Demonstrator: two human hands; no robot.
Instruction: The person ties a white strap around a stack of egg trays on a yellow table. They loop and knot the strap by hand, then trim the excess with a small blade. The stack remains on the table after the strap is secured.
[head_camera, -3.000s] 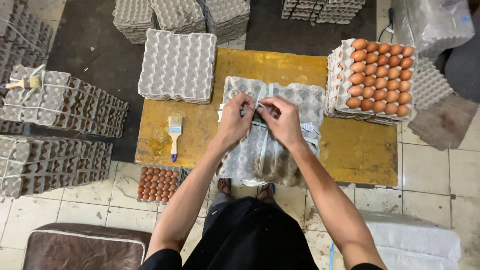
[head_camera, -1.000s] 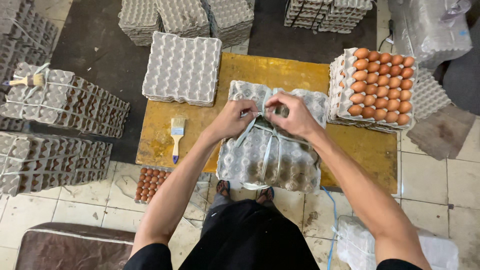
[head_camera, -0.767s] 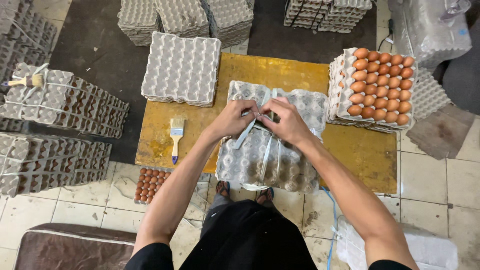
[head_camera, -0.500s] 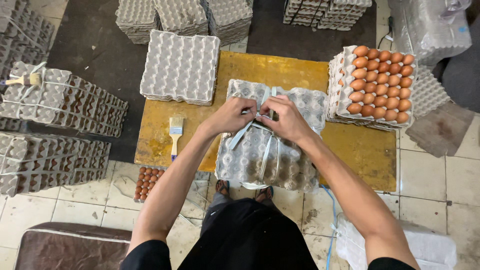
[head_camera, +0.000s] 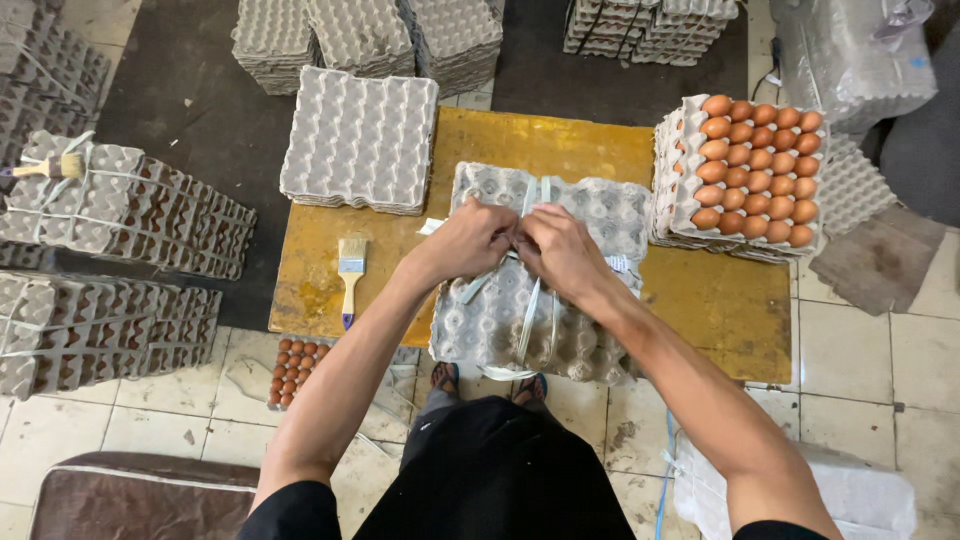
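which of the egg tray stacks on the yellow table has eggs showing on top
The stack at the table's right edge: brown eggs fill its top tray. The other two stacks show only grey trays.

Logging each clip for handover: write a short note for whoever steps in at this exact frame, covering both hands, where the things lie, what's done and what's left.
Left hand and right hand: both pinch the pale strap at the top centre of the stack of egg trays, fingers meeting at the crossing.
Things: the stack sits on the yellow table; strap runs lengthwise over it and hangs off the near edge. Empty trays far left, full tray of brown eggs on the right, paintbrush lies left, untouched.
Done: strap wrapped around the stack.
Left: the knot looks unfinished; whether it is tight cannot be seen.
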